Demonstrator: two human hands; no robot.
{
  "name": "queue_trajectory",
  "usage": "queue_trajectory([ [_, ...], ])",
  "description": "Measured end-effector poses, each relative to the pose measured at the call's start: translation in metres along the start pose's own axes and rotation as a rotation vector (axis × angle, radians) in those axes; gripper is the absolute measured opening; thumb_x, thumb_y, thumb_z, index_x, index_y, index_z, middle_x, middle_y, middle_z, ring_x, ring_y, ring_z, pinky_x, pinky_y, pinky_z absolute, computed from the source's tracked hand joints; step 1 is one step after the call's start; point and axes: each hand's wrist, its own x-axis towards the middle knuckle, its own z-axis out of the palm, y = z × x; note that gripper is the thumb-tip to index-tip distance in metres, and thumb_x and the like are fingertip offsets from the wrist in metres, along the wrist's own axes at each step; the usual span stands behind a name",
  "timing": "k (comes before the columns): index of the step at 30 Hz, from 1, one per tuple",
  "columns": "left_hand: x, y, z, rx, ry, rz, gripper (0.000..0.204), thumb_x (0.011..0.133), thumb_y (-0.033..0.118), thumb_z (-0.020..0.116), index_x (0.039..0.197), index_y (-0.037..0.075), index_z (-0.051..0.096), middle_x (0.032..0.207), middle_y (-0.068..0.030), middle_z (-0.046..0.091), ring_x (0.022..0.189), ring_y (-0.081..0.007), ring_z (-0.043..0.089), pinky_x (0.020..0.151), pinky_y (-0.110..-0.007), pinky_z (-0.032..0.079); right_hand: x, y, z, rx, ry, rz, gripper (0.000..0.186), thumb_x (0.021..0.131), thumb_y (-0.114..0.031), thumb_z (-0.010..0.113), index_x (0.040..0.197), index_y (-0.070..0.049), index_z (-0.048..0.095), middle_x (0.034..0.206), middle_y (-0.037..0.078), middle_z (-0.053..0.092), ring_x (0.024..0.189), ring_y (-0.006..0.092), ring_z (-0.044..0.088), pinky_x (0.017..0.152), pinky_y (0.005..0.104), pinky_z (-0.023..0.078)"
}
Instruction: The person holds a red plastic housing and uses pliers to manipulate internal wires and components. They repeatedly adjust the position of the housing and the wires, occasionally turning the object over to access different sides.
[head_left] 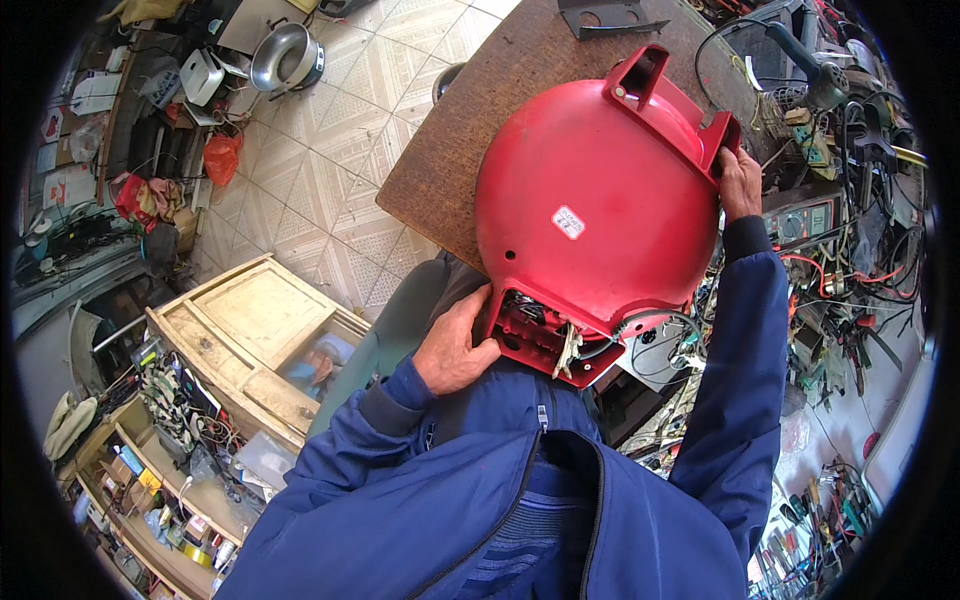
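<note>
A large round red appliance (590,200) rests on the near part of a brown wooden table, partly over my lap. Its smooth domed shell carries a small white label and a small dark hole. On its near side, an open bracket shows wires and a pale, frayed bundle inside; a grey cord runs out beside it. My left hand (455,345) grips the left edge of that near bracket, with the fingertips partly hidden. Up at the far right, my right hand (740,183) is closed round the end of a raised red bracket on the shell.
The brown table (430,190) bears a dark metal bracket (612,18) at its far edge. Tangled cables and a power tool (815,75) crowd the right. To the left stand a light wooden cabinet (260,320) and, on the tiled floor, a metal pot (287,58).
</note>
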Motion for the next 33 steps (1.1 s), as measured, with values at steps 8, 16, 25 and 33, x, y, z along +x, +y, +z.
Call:
queue_trajectory([
  [8, 0.001, 0.003, -0.002, 0.054, 0.010, 0.015, 0.075, 0.085, 0.016, 0.066, 0.151, -0.012, 0.043, 0.141, -0.0330, 0.058, 0.135, -0.0437, 0.057, 0.115, -0.043, 0.045, 0.006, 0.013, -0.003, -0.070, 0.012, 0.010, 0.033, 0.101, -0.023, 0.054, 0.112, 0.001, 0.074, 0.093, 0.006, 0.076, 0.085, 0.0132, 0.065, 0.081, 0.0328, 0.050],
  [16, 0.002, 0.009, -0.004, 0.038, -0.028, 0.009, 0.075, 0.085, 0.016, 0.065, 0.150, -0.013, 0.042, 0.140, -0.0327, 0.059, 0.134, -0.0414, 0.058, 0.115, -0.041, 0.044, 0.010, 0.015, 0.000, -0.296, 0.055, -0.027, 0.035, 0.100, -0.025, 0.051, 0.110, -0.001, 0.073, 0.091, 0.011, 0.076, 0.084, 0.0209, 0.069, 0.082, 0.0380, 0.052],
  [25, 0.004, 0.010, -0.004, -0.056, -0.062, 0.012, 0.071, 0.087, 0.009, 0.062, 0.151, -0.013, 0.041, 0.130, -0.0259, 0.066, 0.120, -0.0254, 0.066, 0.105, -0.035, 0.051, -0.034, -0.044, 0.003, -0.415, 0.241, -0.097, 0.054, 0.107, -0.049, 0.052, 0.126, -0.002, 0.069, 0.119, 0.026, 0.073, 0.115, 0.0447, 0.068, 0.097, 0.0466, 0.052],
  [33, 0.004, -0.009, -0.002, -0.078, -0.073, 0.031, 0.068, 0.088, 0.008, 0.062, 0.151, -0.009, 0.044, 0.126, -0.0225, 0.069, 0.115, -0.0236, 0.068, 0.102, -0.035, 0.052, -0.254, -0.089, 0.020, 0.061, 0.381, 0.050, 0.026, 0.107, -0.018, 0.063, 0.114, 0.006, 0.068, 0.088, 0.005, 0.068, 0.082, 0.0110, 0.062, 0.076, 0.0272, 0.051],
])
